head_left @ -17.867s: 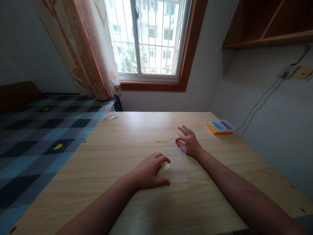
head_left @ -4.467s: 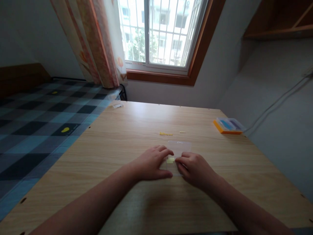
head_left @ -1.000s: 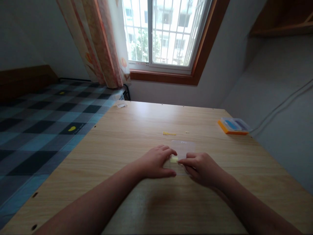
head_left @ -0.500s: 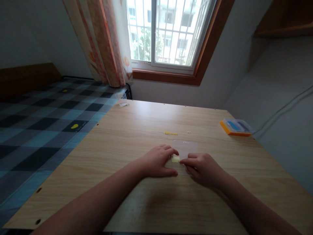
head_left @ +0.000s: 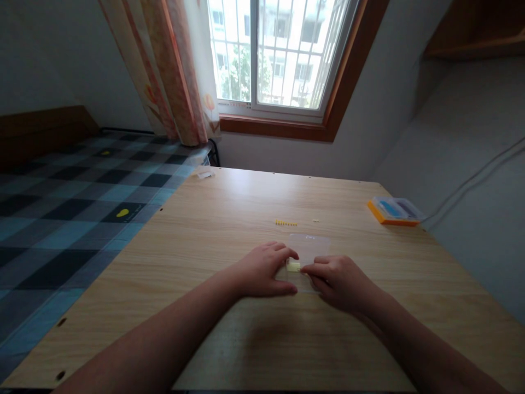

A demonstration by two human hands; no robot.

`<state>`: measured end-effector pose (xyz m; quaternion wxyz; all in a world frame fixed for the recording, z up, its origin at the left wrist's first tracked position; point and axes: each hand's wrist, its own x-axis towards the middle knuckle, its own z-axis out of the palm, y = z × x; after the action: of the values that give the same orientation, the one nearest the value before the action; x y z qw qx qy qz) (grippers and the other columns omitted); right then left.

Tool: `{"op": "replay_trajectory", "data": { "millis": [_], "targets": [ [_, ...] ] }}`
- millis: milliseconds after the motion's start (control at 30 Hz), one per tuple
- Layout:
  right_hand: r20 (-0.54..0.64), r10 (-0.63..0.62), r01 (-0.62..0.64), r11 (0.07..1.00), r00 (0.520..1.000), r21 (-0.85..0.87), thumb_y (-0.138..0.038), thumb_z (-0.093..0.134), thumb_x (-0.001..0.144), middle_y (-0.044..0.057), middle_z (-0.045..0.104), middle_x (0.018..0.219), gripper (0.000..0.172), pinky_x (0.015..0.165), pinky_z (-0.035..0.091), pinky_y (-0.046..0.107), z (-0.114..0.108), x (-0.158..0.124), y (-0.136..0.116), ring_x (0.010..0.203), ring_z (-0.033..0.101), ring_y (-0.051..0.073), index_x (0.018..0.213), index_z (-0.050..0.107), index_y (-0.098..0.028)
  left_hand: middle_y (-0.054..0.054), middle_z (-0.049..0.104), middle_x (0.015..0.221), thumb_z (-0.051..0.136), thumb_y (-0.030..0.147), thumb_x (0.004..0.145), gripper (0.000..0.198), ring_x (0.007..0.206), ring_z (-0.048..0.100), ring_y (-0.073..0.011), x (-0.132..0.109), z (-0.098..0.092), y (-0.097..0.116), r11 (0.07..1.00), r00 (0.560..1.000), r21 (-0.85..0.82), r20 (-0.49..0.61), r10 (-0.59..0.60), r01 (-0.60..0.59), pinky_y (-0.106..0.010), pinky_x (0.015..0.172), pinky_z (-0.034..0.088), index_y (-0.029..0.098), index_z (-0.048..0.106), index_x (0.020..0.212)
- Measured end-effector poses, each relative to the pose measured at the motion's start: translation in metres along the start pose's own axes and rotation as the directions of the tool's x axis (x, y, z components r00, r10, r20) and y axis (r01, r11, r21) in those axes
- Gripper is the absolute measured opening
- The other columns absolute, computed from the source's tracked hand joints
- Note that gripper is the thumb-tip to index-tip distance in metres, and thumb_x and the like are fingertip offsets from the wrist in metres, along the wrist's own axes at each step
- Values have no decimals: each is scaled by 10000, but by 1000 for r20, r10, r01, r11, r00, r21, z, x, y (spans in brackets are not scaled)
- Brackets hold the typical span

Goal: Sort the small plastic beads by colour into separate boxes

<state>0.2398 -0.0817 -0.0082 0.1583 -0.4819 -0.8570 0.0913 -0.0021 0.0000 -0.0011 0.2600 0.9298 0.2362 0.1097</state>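
Note:
A thin clear plastic sheet or tray (head_left: 314, 244) lies on the wooden table between my hands. On it sits a small pale yellow block (head_left: 293, 266). My left hand (head_left: 268, 269) rests at the left edge of the clear piece, thumb and fingers spread around the yellow block. From the right, my right hand (head_left: 336, 279) reaches in with its fingers pinched together, the tips at the block's right end. Whatever those fingertips hold is too small to make out.
Beyond the clear piece lies a row of small yellow pieces (head_left: 286, 223), with a few tiny pale pieces (head_left: 315, 220) to its right. An orange case with a clear lid (head_left: 394, 212) stands at the table's right edge. White scraps (head_left: 205, 175) lie at the far left corner.
The whole view has shifted slightly. Both hands keep nearly the same place around the yellow block, the right fingertips still at its right end.

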Motion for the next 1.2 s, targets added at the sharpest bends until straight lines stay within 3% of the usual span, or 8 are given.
{"op": "replay_trajectory", "data": {
  "millis": [233, 433, 1200],
  "targets": [
    [4, 15, -16, 1000, 1000, 27, -145, 554, 889, 14, 722, 839, 256, 665, 406, 270, -5, -1, 2, 714, 643, 151, 973, 775, -245, -87, 677, 1207, 804, 500, 776, 591, 1167, 604, -302, 0, 0, 0, 1000, 1000, 18, -3, -5, 5, -430, 1011, 469, 232, 620, 1269],
    [1, -15, 15, 1000, 1000, -11, -161, 562, 894, 15, 724, 848, 287, 654, 384, 273, -1, 0, -1, 701, 640, 148, 1050, 782, -259, -89, 680, 1193, 809, 508, 773, 597, 1158, 607, -305, 0, 1, 0, 1000, 1000, 15, -12, -1, 1, -437, 1011, 467, 228, 623, 1266],
    [4, 18, -17, 999, 1000, -32, -169, 554, 906, 5, 735, 847, 287, 669, 382, 275, 2, 1, -2, 713, 652, 149, 1054, 779, -269, -92, 678, 1182, 801, 513, 780, 605, 1145, 613, -304, 0, 1, 0, 999, 1000, 32, -11, 12, -11, -435, 1007, 474, 220, 622, 1278]
  ]
}}
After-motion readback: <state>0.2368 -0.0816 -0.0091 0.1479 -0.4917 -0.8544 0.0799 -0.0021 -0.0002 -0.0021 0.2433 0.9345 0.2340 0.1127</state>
